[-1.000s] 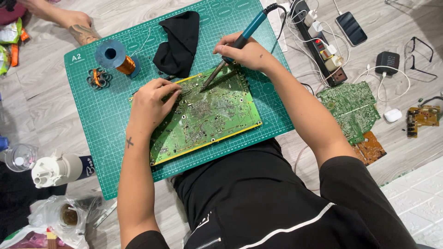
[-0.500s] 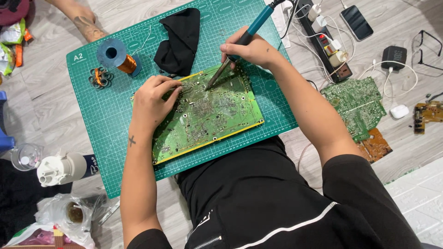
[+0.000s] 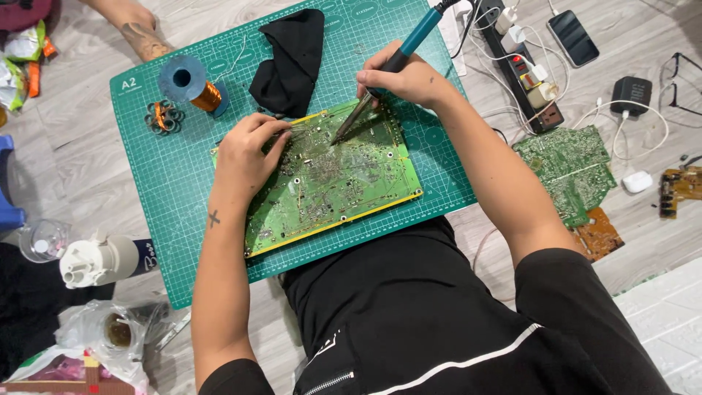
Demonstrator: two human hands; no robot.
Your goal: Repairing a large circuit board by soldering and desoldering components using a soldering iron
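- Floor [image 3: 88, 168]: pale wood-look boards; everything lies on it.
- Cutting mat [image 3: 168, 212]: green, gridded, set at a slight tilt in front of the person's torso.
- Circuit board [image 3: 344, 183]: large, green with a yellow edge, flat on the middle of the mat, solder side up. Its far-right corner sits under the right hand.
- Black cloth [image 3: 289, 62]: crumpled, on the far part of the mat, just beyond the board's far edge.
- Second circuit board [image 3: 570, 172]: green, on the floor to the right of the mat, with a smaller brown board [image 3: 596, 234] touching its near edge.
- Power strip [image 3: 523, 69]: on the floor beyond the right forearm, several plugs and white cables in it.
- Left hand [image 3: 245, 157]: palm down on the board's left part, pressing it flat. The fingertips are pinched together near the far edge; what they pinch is too small to tell.
- Right hand [image 3: 402, 77]: closed in a pen grip on the soldering iron [image 3: 387, 69], teal handle slanting up and away, cord leading off the far edge.
- Iron tip: touching the board near its far edge, between the two hands.
- Wire spool [image 3: 191, 84]: blue, wound with copper wire, lying on the mat's far-left corner; a small copper coil [image 3: 164, 117] just beside it.
- Another person's forearm [image 3: 139, 33] rests on the floor beyond the mat's far-left corner.
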